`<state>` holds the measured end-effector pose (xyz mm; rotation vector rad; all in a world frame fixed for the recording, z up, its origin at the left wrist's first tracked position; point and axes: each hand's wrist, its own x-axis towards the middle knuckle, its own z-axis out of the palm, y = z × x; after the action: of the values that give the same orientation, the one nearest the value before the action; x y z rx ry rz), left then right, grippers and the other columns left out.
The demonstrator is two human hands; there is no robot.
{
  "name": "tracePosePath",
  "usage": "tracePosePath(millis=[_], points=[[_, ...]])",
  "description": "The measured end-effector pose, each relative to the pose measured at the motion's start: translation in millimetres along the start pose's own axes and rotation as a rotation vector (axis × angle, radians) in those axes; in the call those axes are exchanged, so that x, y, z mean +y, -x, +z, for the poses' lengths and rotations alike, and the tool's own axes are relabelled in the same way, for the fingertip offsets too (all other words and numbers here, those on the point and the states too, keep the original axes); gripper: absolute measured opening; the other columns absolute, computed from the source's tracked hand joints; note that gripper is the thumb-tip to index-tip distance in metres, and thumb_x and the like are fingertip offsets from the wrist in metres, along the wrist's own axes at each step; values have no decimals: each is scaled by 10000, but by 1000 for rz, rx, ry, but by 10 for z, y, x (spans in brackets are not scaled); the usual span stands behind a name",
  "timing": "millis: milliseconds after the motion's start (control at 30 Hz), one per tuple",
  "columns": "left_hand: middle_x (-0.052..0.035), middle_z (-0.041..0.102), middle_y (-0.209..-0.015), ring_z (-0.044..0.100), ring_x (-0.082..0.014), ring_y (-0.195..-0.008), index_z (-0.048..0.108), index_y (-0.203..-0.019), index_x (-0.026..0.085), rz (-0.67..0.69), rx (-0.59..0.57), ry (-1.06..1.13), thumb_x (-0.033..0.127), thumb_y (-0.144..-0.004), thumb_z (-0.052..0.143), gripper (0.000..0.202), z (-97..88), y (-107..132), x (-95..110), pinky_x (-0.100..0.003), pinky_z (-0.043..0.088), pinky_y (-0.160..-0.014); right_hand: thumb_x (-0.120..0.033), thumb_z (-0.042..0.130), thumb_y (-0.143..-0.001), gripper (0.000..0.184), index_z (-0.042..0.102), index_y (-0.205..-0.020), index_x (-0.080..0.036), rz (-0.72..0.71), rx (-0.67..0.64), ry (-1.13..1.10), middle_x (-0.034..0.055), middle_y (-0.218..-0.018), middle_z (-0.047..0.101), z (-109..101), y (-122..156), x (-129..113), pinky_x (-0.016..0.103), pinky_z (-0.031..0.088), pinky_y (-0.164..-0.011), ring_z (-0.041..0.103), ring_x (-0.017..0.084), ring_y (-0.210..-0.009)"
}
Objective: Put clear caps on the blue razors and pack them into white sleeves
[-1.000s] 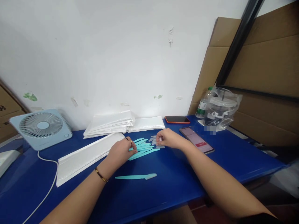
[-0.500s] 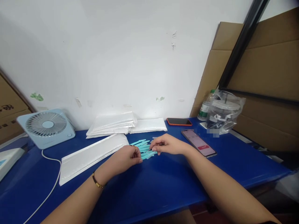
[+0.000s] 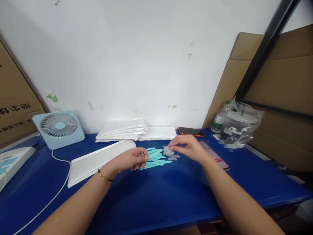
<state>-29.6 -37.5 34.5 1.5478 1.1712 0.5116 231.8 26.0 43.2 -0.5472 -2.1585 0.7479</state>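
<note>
Teal sticks (image 3: 154,157), loose lot

My left hand (image 3: 135,158): fingers pinching some, right of white mailer (image 3: 97,158); probably light, stiff, slick, best taken mid-length. My right hand (image 3: 187,147): fingertips bunched at clear slips (image 3: 174,156), farther right of white mailer; grip: cannot tell.

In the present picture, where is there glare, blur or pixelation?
Head view: glints on the plastic bag; a pixelated patch by its base; a faint sheen on the blue table; translucent pieces beside the right hand overlap, their edges faint.
</note>
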Motion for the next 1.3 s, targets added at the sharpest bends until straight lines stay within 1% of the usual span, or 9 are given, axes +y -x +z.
tracePosePath(millis=[167, 333, 433, 633, 900, 1000, 1100, 1200, 1300], points=[[3, 565, -727, 462, -119, -626, 610, -842, 187, 123, 299, -269, 554, -838, 365, 441, -26, -37, -19, -231, 352, -563, -420, 668, -715, 303, 690, -837, -143, 269, 225, -193, 33, -608, 646, -23, -12, 155, 271, 504, -525, 608, 143, -518], [4, 604, -748, 530, -161, -718, 623, -819, 216, 202, 532, -560, 479, -835, 418, 334, 8, -83, -37, -260, 371, -637, -438, 680, -698, 325, 662, -792, -128, 381, 166, -405, 35, -624, 640, 180, -50, 160, 266, 505, -508, 597, 126, -495], [2, 629, -787, 556, -174, -767, 633, -840, 236, 226, 594, -649, 445, -848, 407, 308, 19, -85, -27, -265, 378, -670, -416, 685, -705, 305, 657, -791, -125, 394, 145, -458, 28, -627, 635, 283, -56, 159, 246, 493, -496, 599, 116, -489], [0, 624, -767, 559, -172, -753, 641, -852, 236, 220, 589, -678, 442, -855, 403, 315, 24, -87, -21, -264, 379, -661, -432, 674, -711, 322, 653, -792, -121, 383, 139, -459, 29, -633, 643, 355, -58, 171, 237, 491, -512, 605, 112, -506], [-11, 650, -808, 577, -188, -781, 648, -860, 224, 225, 523, -619, 461, -863, 394, 348, 136, -91, 9, -279, 409, -703, -435, 669, -707, 341, 647, -848, -125, 390, 32, -471, 20, -568, 651, 494, -84, 47, 250, 495, -559, 623, 128, -539], [-57, 613, -1090, 541, -231, -1016, 593, -1089, 209, 256, 595, -657, 466, -850, 429, 388, 174, -83, 17, -320, 416, -863, -441, 679, -691, 355, 643, -838, -121, 402, 50, -441, 27, -592, 654, 416, -91, 136, 247, 488, -533, 623, 132, -534], [-112, 447, -1331, 415, -260, -1211, 413, -1307, 172, 234, 657, -748, 490, -847, 427, 560, 189, -86, -28, -373, 354, -996, -440, 694, -672, 346, 639, -795, -120, 400, 255, -361, 37, -636, 657, 219, -88, 338, 232, 466, -497, 616, 127, -526], [-147, 388, -1391, 351, -276, -1279, 365, -1348, 132, 155, 474, -856, 532, -851, 389, 639, 211, -120, -139, -395, 303, -1047, -425, 694, -678, 338, 639, -806, -117, 396, 428, -318, 41, -645, 653, 52, -77, 555, 233, 465, -519, 623, 136, -567], [-179, 322, -1430, 270, -304, -1327, 351, -1362, 91, 117, 306, -934, 560, -835, 404, 707, 257, -146, -230, -421, 235, -1084, -424, 695, -671, 349, 637, -817, -112, 426, 434, -304, 46, -631, 654, 27, -72, 699, 240, 465, -531, 632, 153, -597]])
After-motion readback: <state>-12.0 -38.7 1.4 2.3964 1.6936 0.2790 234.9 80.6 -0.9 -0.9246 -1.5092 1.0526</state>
